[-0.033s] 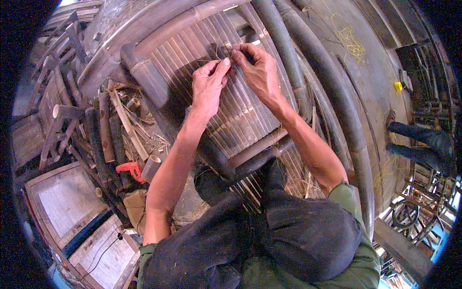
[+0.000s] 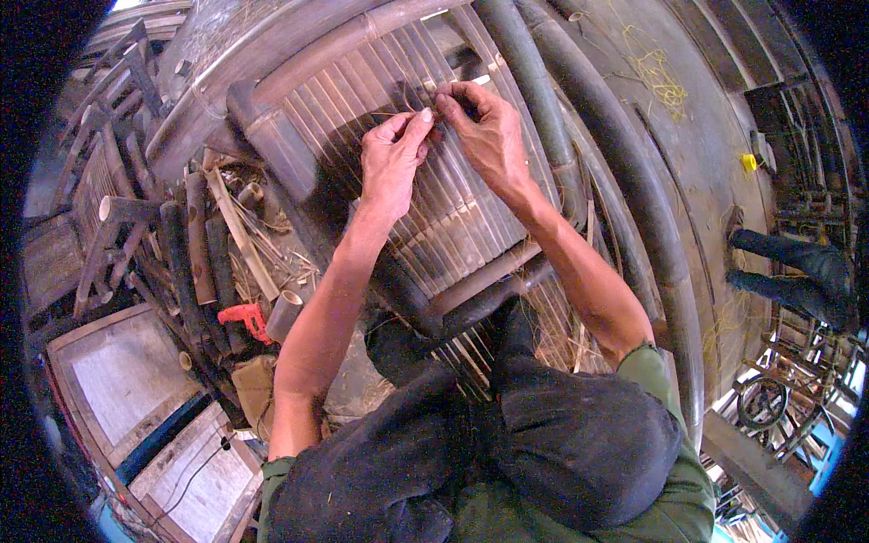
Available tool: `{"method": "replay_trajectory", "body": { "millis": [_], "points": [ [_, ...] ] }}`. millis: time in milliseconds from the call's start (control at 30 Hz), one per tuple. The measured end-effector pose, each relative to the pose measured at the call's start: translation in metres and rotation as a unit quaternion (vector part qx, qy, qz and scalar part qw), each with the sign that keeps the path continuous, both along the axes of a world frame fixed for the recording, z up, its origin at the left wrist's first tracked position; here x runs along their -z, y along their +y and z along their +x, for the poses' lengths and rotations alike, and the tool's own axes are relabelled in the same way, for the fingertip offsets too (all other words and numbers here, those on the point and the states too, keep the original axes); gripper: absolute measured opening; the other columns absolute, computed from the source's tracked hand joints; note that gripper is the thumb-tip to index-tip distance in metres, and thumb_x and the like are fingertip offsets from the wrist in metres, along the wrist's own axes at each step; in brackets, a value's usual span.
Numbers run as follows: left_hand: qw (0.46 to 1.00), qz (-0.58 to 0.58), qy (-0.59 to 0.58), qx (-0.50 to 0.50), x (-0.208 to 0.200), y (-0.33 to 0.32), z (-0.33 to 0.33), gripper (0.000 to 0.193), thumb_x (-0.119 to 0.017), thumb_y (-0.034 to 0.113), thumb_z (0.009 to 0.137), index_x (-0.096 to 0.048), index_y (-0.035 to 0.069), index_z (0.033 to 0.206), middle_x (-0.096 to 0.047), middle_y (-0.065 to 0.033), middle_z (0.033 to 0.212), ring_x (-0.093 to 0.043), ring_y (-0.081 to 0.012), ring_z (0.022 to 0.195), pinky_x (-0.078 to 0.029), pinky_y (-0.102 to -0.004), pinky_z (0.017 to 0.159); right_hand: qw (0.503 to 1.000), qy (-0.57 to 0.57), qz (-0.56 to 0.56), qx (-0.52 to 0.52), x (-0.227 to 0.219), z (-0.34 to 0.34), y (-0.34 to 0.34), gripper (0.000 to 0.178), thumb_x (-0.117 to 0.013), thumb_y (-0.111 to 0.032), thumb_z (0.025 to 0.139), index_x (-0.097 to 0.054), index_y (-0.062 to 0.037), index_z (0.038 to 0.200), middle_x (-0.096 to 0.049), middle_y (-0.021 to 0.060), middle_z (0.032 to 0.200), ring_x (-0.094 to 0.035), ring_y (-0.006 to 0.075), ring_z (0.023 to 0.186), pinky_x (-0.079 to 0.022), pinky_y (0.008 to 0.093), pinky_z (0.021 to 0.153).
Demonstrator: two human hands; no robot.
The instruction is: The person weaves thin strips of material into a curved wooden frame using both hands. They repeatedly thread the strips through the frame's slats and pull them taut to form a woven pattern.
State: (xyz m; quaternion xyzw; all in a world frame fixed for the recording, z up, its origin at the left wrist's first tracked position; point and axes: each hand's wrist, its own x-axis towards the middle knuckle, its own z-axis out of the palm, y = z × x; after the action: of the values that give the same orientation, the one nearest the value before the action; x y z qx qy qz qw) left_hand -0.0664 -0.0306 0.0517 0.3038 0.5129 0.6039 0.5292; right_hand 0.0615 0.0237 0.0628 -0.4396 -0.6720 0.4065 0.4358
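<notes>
Over the upper part of a slatted bamboo seat [image 2: 453, 237], both hands come close together with their fingertips pinched. My left hand [image 2: 391, 165] holds a thin, light strand [image 2: 410, 96] between thumb and forefinger. Right beside it, my right hand [image 2: 489, 136] pinches at the same spot; the strand seems to run into its fingers, though it is too fine to follow there. Beneath the hands, narrow slats lie side by side inside a frame of thick dark bamboo [image 2: 282, 149]. My fingers and their shadow hide part of the slats.
Long bamboo poles [image 2: 652, 204] curve along the right, beyond them yellow string [image 2: 665, 90] on the floor. At left are a red power drill [image 2: 244, 321], cut bamboo pieces [image 2: 199, 240] and a wooden panelled piece [image 2: 127, 385]. Another person's legs [image 2: 787, 267] show at far right.
</notes>
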Motion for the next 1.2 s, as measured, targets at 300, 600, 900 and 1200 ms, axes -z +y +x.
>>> {"method": "replay_trajectory", "body": {
  "millis": [300, 600, 900, 1200],
  "points": [
    [0.996, 0.047, 0.017, -0.078, -0.019, -0.005, 0.006, 0.022, -0.062, 0.021, 0.094, -0.070, 0.002, 0.102, -0.063, 0.0021, 0.077, -0.044, -0.0031, 0.062, -0.038, -0.0188, 0.054, 0.992, 0.114, -0.005, 0.048, -0.016, -0.007, -0.014, 0.022, -0.066, -0.016, 0.088, -0.066, -0.0010, 0.104, -0.071, 0.0115, 0.091, -0.067, 0.0175, 0.080, -0.052, 0.0305, 0.072],
    [0.989, 0.030, 0.133, -0.049, -0.023, -0.004, -0.007, 0.023, -0.060, 0.019, 0.094, -0.070, -0.001, 0.092, -0.065, -0.0008, 0.074, -0.046, -0.0043, 0.058, -0.037, -0.0209, 0.051, 0.990, 0.125, -0.046, -0.048, -0.015, 0.000, -0.013, 0.018, -0.065, -0.015, 0.089, -0.068, -0.0010, 0.099, -0.072, 0.0084, 0.085, -0.068, 0.0133, 0.080, -0.053, 0.0273, 0.072],
    [0.910, -0.047, 0.397, 0.111, -0.040, 0.009, -0.023, 0.025, -0.060, 0.020, 0.091, -0.068, -0.004, 0.093, -0.066, -0.0148, 0.071, -0.062, -0.0178, 0.061, -0.048, -0.0307, 0.057, 0.923, -0.151, 0.333, -0.120, -0.019, 0.020, -0.012, 0.022, -0.065, -0.015, 0.082, -0.066, -0.0144, 0.104, -0.066, 0.0022, 0.112, -0.061, 0.0249, 0.096, -0.050, 0.0341, 0.087],
    [0.795, 0.100, 0.583, 0.135, -0.034, 0.003, -0.022, 0.015, -0.062, 0.005, 0.081, -0.063, -0.005, 0.091, -0.063, -0.0276, 0.087, -0.062, -0.0434, 0.084, -0.051, -0.0468, 0.070, 0.919, -0.154, 0.313, -0.184, -0.016, 0.019, -0.004, 0.012, -0.062, -0.011, 0.088, -0.059, -0.0076, 0.099, -0.064, 0.0078, 0.117, -0.063, 0.0290, 0.090, -0.052, 0.0355, 0.078]
  ]
}}
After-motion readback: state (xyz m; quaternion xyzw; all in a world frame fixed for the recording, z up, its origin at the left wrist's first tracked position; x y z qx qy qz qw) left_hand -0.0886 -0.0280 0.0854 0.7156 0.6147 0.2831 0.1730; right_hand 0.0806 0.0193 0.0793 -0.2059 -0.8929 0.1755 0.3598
